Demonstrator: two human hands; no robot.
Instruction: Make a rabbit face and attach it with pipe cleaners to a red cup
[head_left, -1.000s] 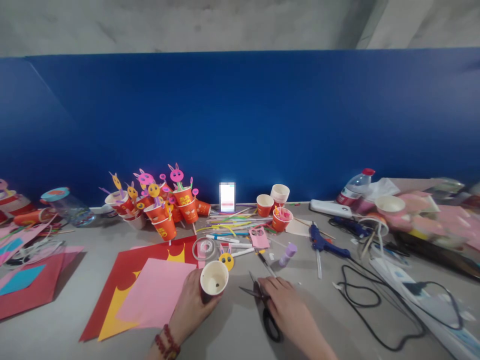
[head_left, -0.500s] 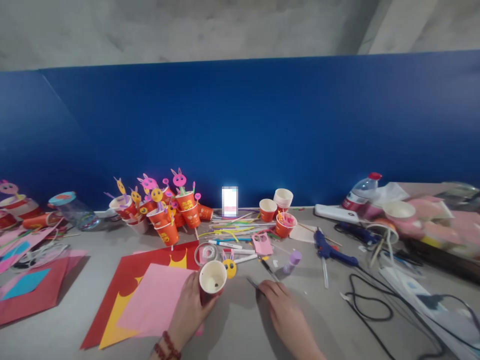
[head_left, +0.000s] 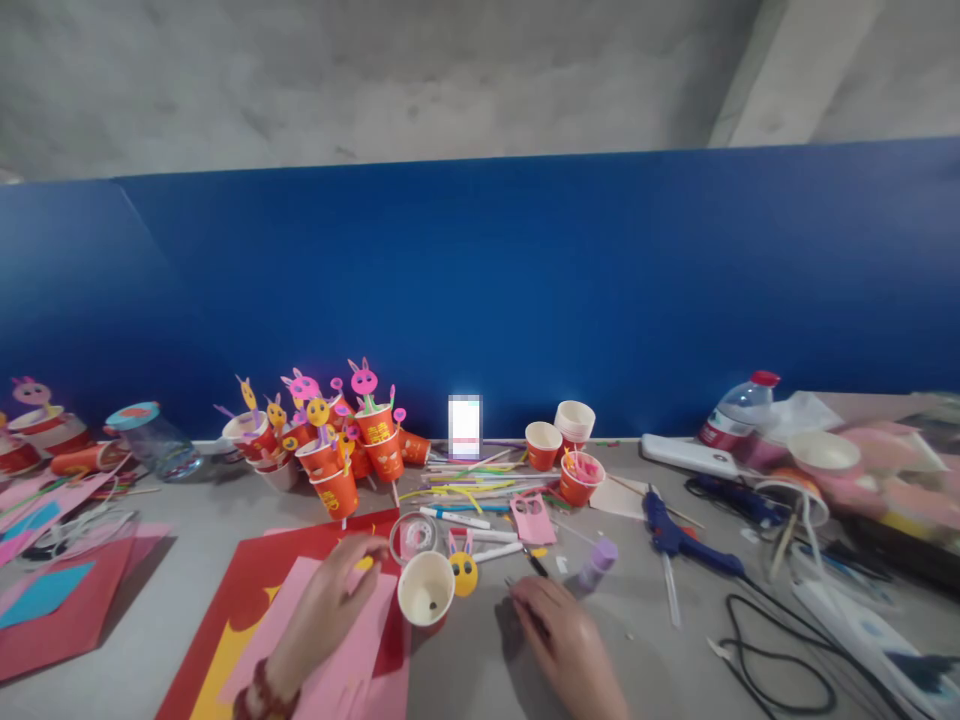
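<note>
Over the pink paper sheet (head_left: 379,650) hovers my left hand (head_left: 330,605), its fingers apart and nothing in them. A paper cup (head_left: 426,590) stands upright just to its right, with a small dark spot on the inside bottom. Touching or close beside the cup's rim is a yellow rabbit face cutout (head_left: 464,573) with pink ears. On the right, my right hand (head_left: 559,635) rests low on the table, fingers curled round a thin grey pointed tool, mostly hidden; only a bit of its tip shows.
Decorated red cups (head_left: 334,490) cluster at back left. Behind the cup lie a tape roll (head_left: 415,538), markers (head_left: 457,518) and colourful sticks (head_left: 465,490). A purple glue stick (head_left: 598,565), a blue glue gun (head_left: 679,535) and looping black cable (head_left: 750,640) are at right.
My left hand has let go of the paper cup and moved left over the pink paper. The cup stays standing. My right hand is nearly still; the whole view has tilted up slightly.
</note>
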